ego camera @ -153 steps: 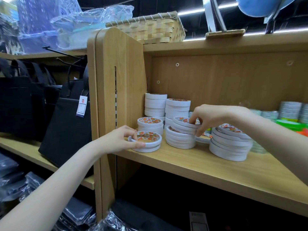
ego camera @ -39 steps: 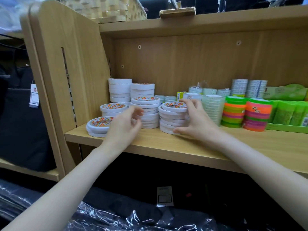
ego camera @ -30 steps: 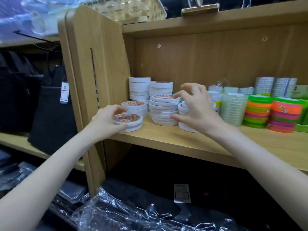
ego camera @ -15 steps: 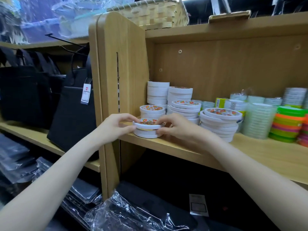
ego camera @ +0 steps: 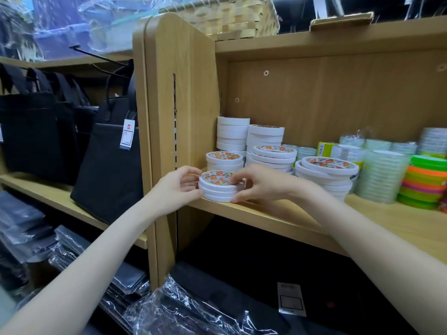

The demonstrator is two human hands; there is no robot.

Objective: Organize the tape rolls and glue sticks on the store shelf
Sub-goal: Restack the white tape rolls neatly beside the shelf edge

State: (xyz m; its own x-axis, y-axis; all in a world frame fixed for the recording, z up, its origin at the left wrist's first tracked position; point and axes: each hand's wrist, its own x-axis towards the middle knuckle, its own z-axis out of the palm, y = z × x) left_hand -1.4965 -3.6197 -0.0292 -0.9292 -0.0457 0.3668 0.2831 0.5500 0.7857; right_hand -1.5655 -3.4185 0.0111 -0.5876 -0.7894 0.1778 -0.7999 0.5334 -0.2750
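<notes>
A short stack of white tape rolls [ego camera: 217, 189] stands at the front left corner of the wooden shelf [ego camera: 278, 218]. My left hand [ego camera: 177, 187] grips its left side and my right hand [ego camera: 256, 183] grips its right side, with fingers curled over the top roll. Behind it stand more white tape stacks [ego camera: 223, 160], [ego camera: 273, 157] and two taller ones [ego camera: 233, 134] at the back. Another white stack [ego camera: 325, 174] sits to the right.
Clear tape stacks [ego camera: 379, 175] and neon green, orange and pink rolls [ego camera: 423, 184] fill the shelf's right. The wooden side panel [ego camera: 176, 97] stands just left of my hands. Black bags [ego camera: 108, 160] hang left. Plastic-wrapped goods [ego camera: 193, 308] lie below. A woven basket [ego camera: 232, 15] sits on top.
Both hands have left the middle stacks and closed round the front left stack. In the last half second they have held it in place, with the right fingers over the top roll.
</notes>
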